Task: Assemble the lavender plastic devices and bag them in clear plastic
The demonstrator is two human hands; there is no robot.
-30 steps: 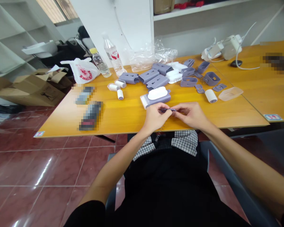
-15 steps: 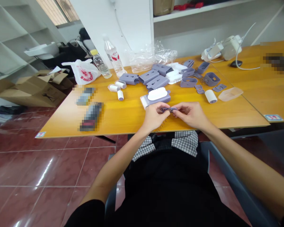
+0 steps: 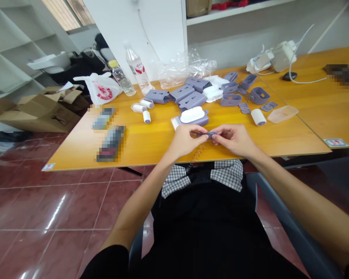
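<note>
Both my left hand point(image 3: 187, 141) and my right hand point(image 3: 234, 140) pinch a small lavender plastic part point(image 3: 211, 134) above the table's front edge. A thin coil spring point(image 3: 197, 152) shows just below my left hand, by the edge. Close beyond that hand lies a lavender housing with a white cover point(image 3: 192, 117). Further back are several lavender plastic casings point(image 3: 193, 100) and white rollers point(image 3: 147, 116). A larger white roller point(image 3: 258, 117) lies to the right of my right hand. My fingers hide much of the small part.
The yellow wooden table point(image 3: 151, 145) also holds several pixelated objects point(image 3: 112, 143), a white printed bag point(image 3: 100, 89), water bottles point(image 3: 136, 66), clear plastic wrap point(image 3: 186, 69) and a translucent tray point(image 3: 282, 114). A cardboard box point(image 3: 43, 112) stands on the red tiled floor at left.
The small lavender part has turned in my fingers and shows more of its body. My hands stay close together, and the view has shifted slightly.
</note>
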